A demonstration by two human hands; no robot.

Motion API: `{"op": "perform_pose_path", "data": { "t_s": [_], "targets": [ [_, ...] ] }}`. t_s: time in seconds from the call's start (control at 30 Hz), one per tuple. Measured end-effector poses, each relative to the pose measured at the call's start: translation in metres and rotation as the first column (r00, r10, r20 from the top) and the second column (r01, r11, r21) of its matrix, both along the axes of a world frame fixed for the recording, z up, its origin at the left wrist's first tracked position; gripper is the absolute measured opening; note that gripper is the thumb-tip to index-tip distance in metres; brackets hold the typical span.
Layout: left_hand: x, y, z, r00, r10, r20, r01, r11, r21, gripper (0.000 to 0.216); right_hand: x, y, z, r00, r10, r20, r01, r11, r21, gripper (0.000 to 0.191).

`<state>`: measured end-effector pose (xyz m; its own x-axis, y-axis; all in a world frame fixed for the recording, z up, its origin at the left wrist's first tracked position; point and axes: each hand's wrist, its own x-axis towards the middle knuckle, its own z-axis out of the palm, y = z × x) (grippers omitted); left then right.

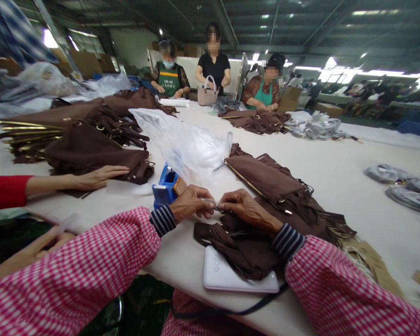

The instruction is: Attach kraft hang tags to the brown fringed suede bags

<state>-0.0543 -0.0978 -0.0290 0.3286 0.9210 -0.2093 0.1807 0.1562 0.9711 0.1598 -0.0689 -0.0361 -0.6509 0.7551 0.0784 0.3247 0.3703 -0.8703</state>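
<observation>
My left hand [195, 202] and my right hand [247, 208] meet over the table's front part, fingertips pinched close together. Between them is a small, thin, pale piece, too small to name. Under my right hand lies a dark brown fringed bag [252, 252], partly resting on a white flat device [213, 275] with digits on its face. Just behind my left hand stands a blue tape dispenser [164, 190] with a brown roll. More brown bags [266, 177] with gold zips are stacked beyond my right hand.
At left, a co-worker's hand [105, 176] rests on a pile of brown bags [77, 140]. White plastic wrapping [196, 144] lies mid-table. Three people stand across the table, one behind a beige handbag [207, 95]. Wrapped grey coils [388, 173] lie at right.
</observation>
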Motion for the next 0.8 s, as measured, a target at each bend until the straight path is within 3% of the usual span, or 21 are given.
{"op": "perform_pose_path", "data": {
  "t_s": [0.07, 0.13, 0.27, 0.43, 0.6, 0.7, 0.8],
  "targets": [
    [0.001, -0.002, 0.0, 0.998, 0.036, 0.042, -0.034, 0.998, -0.051, 0.028, 0.0, -0.004, -0.002, 0.999, -0.031, 0.039, 0.024, 0.987, 0.16, 0.023],
    [0.001, -0.004, -0.002, 0.993, 0.086, 0.083, -0.077, 0.991, -0.11, 0.027, -0.002, -0.009, -0.004, 0.99, -0.063, 0.127, 0.015, 0.938, 0.346, 0.02],
    [0.005, -0.006, -0.005, 0.973, 0.205, 0.105, -0.177, 0.957, -0.229, 0.019, -0.006, -0.018, -0.003, 0.889, -0.126, 0.441, -0.168, 0.805, 0.569, 0.015],
    [0.014, -0.004, -0.003, 0.95, 0.299, 0.089, -0.256, 0.91, -0.326, 0.015, -0.007, -0.027, 0.004, 0.791, -0.158, 0.591, -0.321, 0.716, 0.62, 0.012],
    [0.014, -0.003, -0.001, 0.935, 0.332, 0.125, -0.255, 0.873, -0.415, 0.015, -0.011, -0.032, 0.0, 0.774, -0.204, 0.6, -0.317, 0.696, 0.645, 0.016],
    [0.007, -0.01, 0.002, 0.943, 0.324, 0.073, -0.271, 0.878, -0.395, 0.017, -0.017, -0.034, -0.004, 0.758, -0.25, 0.602, -0.301, 0.685, 0.663, 0.013],
    [-0.003, -0.021, 0.004, 0.952, 0.305, -0.021, -0.298, 0.91, -0.29, 0.017, -0.021, -0.034, -0.005, 0.753, -0.243, 0.612, -0.322, 0.676, 0.664, 0.012]
  ]
}}
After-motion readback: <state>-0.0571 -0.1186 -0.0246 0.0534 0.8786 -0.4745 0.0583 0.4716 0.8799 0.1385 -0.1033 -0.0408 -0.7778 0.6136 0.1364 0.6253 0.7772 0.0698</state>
